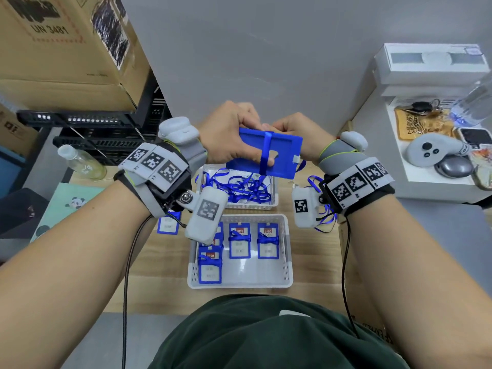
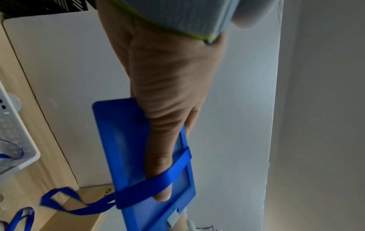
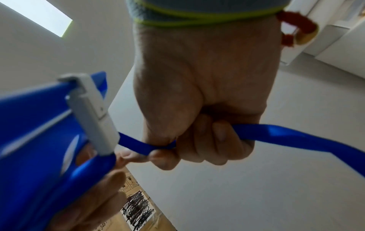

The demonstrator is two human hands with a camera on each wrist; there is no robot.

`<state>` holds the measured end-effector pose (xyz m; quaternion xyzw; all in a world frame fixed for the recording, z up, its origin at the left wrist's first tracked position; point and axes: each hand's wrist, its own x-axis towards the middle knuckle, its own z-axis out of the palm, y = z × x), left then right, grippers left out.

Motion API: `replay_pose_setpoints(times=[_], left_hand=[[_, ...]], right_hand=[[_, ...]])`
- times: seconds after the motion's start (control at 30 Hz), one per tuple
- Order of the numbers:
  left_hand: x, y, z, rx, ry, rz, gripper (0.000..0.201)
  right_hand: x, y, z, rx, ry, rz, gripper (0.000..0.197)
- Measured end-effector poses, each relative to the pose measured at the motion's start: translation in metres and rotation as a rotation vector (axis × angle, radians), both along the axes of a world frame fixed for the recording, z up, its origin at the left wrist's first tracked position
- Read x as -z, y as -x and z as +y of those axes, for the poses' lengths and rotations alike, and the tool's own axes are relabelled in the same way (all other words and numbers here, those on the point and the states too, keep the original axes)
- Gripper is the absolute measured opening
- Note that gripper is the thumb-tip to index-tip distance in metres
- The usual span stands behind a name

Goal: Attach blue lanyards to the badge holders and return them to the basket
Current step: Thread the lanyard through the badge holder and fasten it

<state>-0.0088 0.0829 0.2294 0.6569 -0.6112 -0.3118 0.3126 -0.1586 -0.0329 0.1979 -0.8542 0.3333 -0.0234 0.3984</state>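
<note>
A blue badge holder (image 1: 269,155) is held up above the table, its back toward me, with a blue lanyard (image 1: 266,153) wound once round its middle. My left hand (image 1: 229,134) grips the holder (image 2: 126,140), one finger (image 2: 164,171) lying under the lanyard band (image 2: 158,184). My right hand (image 1: 295,134) pinches the lanyard strap (image 3: 276,132) in a curled fist (image 3: 197,140), right beside the holder's white clip (image 3: 92,112). Below, a white basket (image 1: 287,265) holds several finished badge holders (image 1: 239,241) wrapped in lanyards.
A second white basket (image 1: 273,205) farther back holds loose blue lanyards (image 1: 239,186). One badge holder (image 1: 168,225) lies on the wooden table left of the baskets. Cardboard boxes (image 1: 66,49) and a plastic bottle (image 1: 80,161) stand left; a white unit (image 1: 415,182) with oddments stands right.
</note>
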Motion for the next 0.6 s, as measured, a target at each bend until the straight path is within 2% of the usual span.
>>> replay_pose_setpoints(times=[0.1,0.2,0.3,0.4,0.5,0.6], left_hand=[[-0.005,0.002,0.0,-0.027,0.046,0.059,0.021],[-0.01,0.005,0.002,-0.061,0.002,0.222,0.016],[-0.012,0.007,0.001,-0.109,-0.033,0.217,0.017],[-0.011,0.007,-0.001,-0.18,-0.022,0.22,0.02],[-0.01,0.002,-0.003,-0.279,0.003,0.239,0.029],[-0.007,-0.003,-0.005,-0.334,0.003,0.257,0.04]], right_hand=[[0.008,0.0,0.002,-0.053,-0.037,0.054,0.039],[0.019,0.003,0.009,-0.023,-0.111,0.009,0.034],[0.028,0.005,0.02,-0.011,-0.165,0.017,0.04],[0.031,0.001,0.026,0.044,-0.27,-0.133,0.028],[0.035,0.0,0.018,0.093,-0.245,-0.194,0.01],[0.034,0.0,0.012,0.189,-0.356,-0.268,0.018]])
